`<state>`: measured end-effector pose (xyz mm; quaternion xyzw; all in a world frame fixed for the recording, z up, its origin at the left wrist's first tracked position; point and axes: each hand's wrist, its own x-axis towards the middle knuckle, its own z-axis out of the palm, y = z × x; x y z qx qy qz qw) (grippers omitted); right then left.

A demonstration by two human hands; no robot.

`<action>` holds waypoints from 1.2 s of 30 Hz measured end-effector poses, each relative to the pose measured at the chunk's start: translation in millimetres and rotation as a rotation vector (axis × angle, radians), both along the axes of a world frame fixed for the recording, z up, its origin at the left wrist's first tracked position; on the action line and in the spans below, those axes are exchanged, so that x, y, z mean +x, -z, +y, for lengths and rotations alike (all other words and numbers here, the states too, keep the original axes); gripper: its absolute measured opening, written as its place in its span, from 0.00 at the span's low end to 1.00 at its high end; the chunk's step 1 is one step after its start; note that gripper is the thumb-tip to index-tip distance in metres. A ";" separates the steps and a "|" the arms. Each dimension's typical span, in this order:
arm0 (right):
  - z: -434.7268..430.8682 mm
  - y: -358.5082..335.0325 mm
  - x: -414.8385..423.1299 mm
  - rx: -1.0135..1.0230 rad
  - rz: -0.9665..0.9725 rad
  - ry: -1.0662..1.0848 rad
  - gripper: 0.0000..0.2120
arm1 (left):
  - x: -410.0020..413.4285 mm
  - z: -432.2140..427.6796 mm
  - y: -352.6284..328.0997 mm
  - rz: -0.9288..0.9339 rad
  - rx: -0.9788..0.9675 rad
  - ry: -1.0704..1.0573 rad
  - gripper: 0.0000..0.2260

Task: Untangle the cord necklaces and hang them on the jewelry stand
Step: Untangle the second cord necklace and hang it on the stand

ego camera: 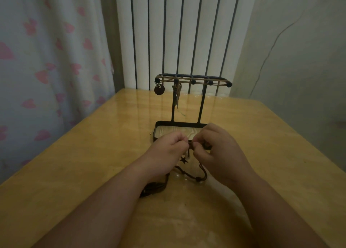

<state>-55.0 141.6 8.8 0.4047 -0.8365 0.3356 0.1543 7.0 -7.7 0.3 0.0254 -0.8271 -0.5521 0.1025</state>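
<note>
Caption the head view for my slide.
Left hand and right hand pinch a dark brown cord necklace before the black metal jewelry stand.

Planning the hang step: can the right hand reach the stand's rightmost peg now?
Probably yes: the right hand, pinching the dark cord, sits before the jewelry stand; nothing blocks its rightmost peg.

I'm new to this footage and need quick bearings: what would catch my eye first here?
First, the two hands meeting mid-table: the left hand and right hand both pinch a dark cord necklace, a star charm dangling between them. Just behind stands the black jewelry stand, a round brown pendant already hanging at its left end.
</note>
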 end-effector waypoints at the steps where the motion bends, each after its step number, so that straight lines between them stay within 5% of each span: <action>1: -0.5 0.3 0.0 -0.031 -0.022 0.005 0.04 | -1.0 0.0 1.1 -0.012 0.050 -0.004 0.13; 9: -12.4 5.6 13.5 -0.428 -0.463 0.009 0.06 | -4.4 1.4 2.5 0.009 0.369 0.013 0.12; 28: -6.0 8.5 -1.4 0.000 -0.113 0.090 0.03 | -2.0 -0.6 6.2 0.079 -0.071 -0.106 0.05; 36: -8.0 1.6 7.6 -0.284 -0.489 0.029 0.07 | -4.1 4.5 3.2 0.077 0.115 -0.186 0.08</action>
